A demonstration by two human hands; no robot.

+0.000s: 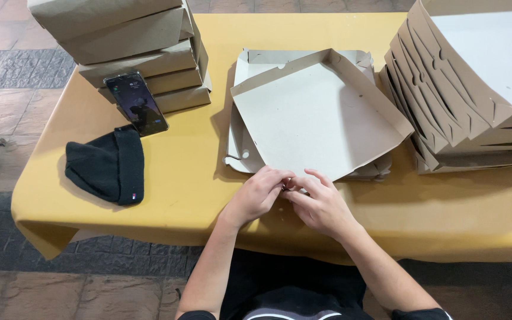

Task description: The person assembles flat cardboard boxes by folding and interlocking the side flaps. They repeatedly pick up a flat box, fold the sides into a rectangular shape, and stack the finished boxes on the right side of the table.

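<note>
The table, draped in yellow cloth, fills most of the view and carries everything beyond the fingertips. Far to the right of the fingers leans a tall nest of open boxes, set one inside another so they take little room and each can be lifted off the top. Far up and left of the fingers sits a stack of closed boxes, squared on one another, probably because flat lids bear weight well.

Directly ahead of the fingertips lies the box, half-formed: its grey panel tilts up off a second flat blank beneath, with the near corner pointing straight at the fingers, which puts the corner flaps within easy reach.

Left of the fingers, well apart, a black beanie lies flat; above it a phone leans against the closed stack, screen up, likely propped so it can be watched.

The left hand and right hand meet at that near corner, fingers curled and pinched together over a small flap or tab. What exactly sits between the fingertips is hidden, so I cannot tell whether they grip card or just press it.
</note>
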